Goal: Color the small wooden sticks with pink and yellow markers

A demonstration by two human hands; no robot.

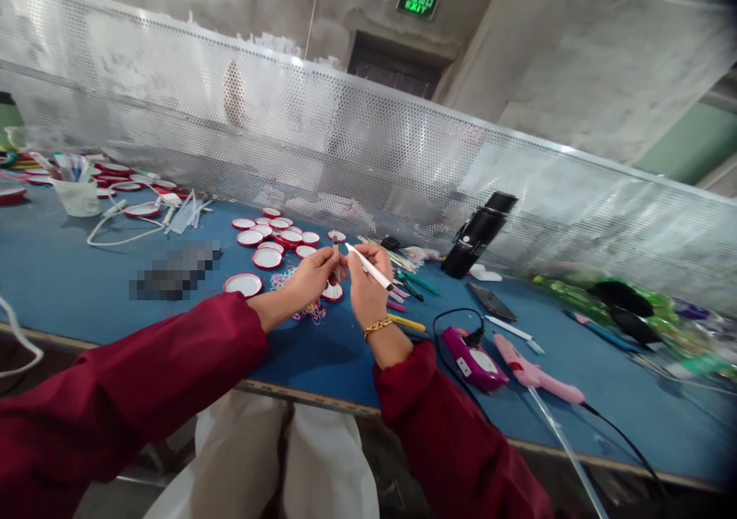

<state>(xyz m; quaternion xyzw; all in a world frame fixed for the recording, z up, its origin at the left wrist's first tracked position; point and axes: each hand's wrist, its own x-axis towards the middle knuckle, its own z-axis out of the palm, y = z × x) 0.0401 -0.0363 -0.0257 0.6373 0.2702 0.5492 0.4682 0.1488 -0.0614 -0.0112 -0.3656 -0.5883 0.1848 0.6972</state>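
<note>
In the head view my right hand (369,298) is closed round a slim white pen (373,269) with a dark rear end, its tip pointing up and left. My left hand (308,279) pinches a small, thin brownish stick-like piece (335,247) upright between thumb and fingers; its kind is too small to make out. Both hands are close together above the blue table. Beneath them lie a red-rimmed white round lid (332,292), partly hidden, and a tangle of thin pastel loops (311,312). More red-rimmed lids (267,258) are spread beyond my left hand.
A purple power socket (475,359) and a pink glue gun (538,373) with cords lie at right. Behind them are a phone (492,302) and a leaning black bottle (479,235). A white cup of pens (77,198) stands at left. A perforated metal screen (322,135) borders the table.
</note>
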